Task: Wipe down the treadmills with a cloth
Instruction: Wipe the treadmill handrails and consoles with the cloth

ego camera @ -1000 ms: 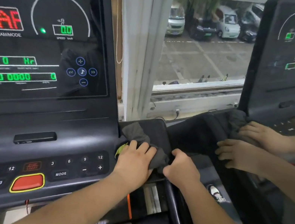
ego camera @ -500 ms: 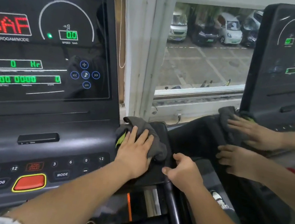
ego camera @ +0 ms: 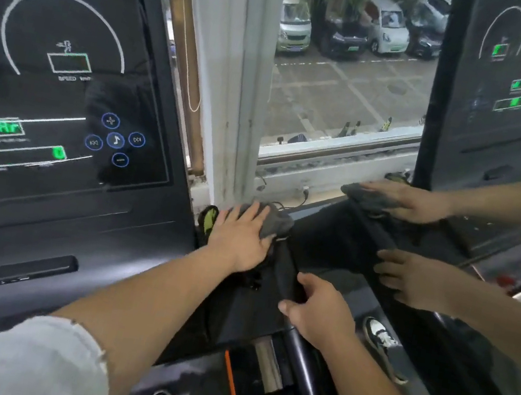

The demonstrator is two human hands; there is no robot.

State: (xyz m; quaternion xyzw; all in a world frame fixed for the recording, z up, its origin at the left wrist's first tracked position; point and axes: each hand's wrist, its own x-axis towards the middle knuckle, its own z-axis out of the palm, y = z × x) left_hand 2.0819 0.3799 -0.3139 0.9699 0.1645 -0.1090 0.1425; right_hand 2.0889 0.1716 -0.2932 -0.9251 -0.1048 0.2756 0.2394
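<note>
Hands: left hand (ego camera: 239, 240) lies flat on the grey cloth (ego camera: 277, 223); right hand (ego camera: 319, 312) is wrapped round the black handrail (ego camera: 308, 373).
Surface: the cloth sits bunched on the black ledge (ego camera: 254, 304) at the right corner of the treadmill console (ego camera: 61, 92), just beside a yellow-green tab (ego camera: 208, 219).
Room: the lit console fills the left. A window (ego camera: 348, 84) ahead looks over parked cars. A mirror-like panel (ego camera: 512, 102) on the right repeats the console and both hands.
Left hand: fingers straight and spread, palm pressing the cloth, nothing grasped.
Right hand: fingers curled round the rail where it meets the ledge, near the left hand, clear of the cloth.
Edges: the cloth reaches the ledge's far end, close under the white window frame. Bare ledge shows between the two hands, and the rail runs back toward the person.
</note>
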